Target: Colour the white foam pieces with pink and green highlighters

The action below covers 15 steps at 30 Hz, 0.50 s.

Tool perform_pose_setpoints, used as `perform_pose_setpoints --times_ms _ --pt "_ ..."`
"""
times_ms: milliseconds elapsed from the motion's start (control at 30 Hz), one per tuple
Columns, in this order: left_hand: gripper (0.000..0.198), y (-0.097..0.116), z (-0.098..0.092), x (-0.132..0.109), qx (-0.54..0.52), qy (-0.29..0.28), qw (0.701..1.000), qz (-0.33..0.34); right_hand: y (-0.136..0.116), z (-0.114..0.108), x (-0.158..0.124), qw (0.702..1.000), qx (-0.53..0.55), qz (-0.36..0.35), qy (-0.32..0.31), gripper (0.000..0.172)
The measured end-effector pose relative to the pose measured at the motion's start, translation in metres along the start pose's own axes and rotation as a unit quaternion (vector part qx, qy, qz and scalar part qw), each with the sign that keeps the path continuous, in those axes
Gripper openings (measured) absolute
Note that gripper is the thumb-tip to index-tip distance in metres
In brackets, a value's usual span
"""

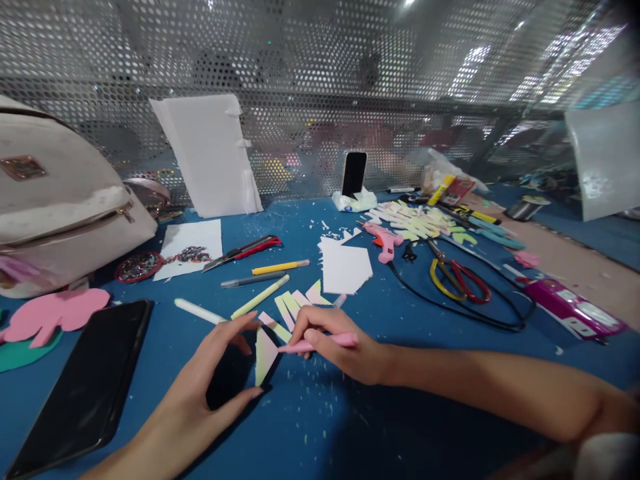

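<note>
My left hand (203, 383) curves around a small paper triangle (265, 357), its thumb and fingertips at the two ends of the piece. The triangle is coloured pale green along one side and pink toward its point. Between the fingers of my right hand (337, 343) is a pink marker (325, 343), its tip touching the triangle's pink corner. Just beyond both hands lie several green-and-pink paper strips (287, 310). A pale green marker (260, 297), a white marker (200, 311), a yellow marker (281, 267) and a grey marker (253, 279) rest behind them.
Right of centre are a pink glue gun (384, 240), its black cord, scissors (460, 280) and a heap of paper strips (410, 220). A cutter knife (245, 252) lies behind the markers. A large black phone (85, 387) and white backpack (65, 200) occupy the left.
</note>
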<state>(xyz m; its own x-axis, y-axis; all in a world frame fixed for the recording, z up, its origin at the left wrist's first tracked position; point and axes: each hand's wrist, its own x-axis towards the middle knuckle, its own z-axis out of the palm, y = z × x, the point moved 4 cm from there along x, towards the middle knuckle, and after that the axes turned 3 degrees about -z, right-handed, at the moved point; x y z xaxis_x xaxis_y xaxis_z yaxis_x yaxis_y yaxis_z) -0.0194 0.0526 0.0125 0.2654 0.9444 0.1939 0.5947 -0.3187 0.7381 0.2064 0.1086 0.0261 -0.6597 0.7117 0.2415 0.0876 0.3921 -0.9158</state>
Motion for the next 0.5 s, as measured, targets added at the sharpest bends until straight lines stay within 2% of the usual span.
perform_pose_setpoints --times_ms 200,300,433,500 --pt "0.066 -0.0034 0.0003 0.0001 -0.002 -0.011 1.000 -0.010 0.0018 0.0022 0.0002 1.000 -0.006 0.008 0.003 0.019" --pt "0.066 -0.0038 0.0005 0.0005 -0.002 -0.011 1.000 -0.005 0.0001 0.0014 0.0032 0.999 -0.031 0.007 0.026 0.014" --pt "0.066 -0.0029 0.0004 0.0007 -0.003 -0.007 1.000 -0.016 0.0000 0.0053 0.0046 0.998 0.025 0.007 -0.053 0.019" --pt "0.064 -0.0021 -0.0001 0.0006 -0.005 -0.003 1.000 -0.019 -0.0007 0.0033 0.0043 0.998 0.036 -0.010 -0.048 0.020"
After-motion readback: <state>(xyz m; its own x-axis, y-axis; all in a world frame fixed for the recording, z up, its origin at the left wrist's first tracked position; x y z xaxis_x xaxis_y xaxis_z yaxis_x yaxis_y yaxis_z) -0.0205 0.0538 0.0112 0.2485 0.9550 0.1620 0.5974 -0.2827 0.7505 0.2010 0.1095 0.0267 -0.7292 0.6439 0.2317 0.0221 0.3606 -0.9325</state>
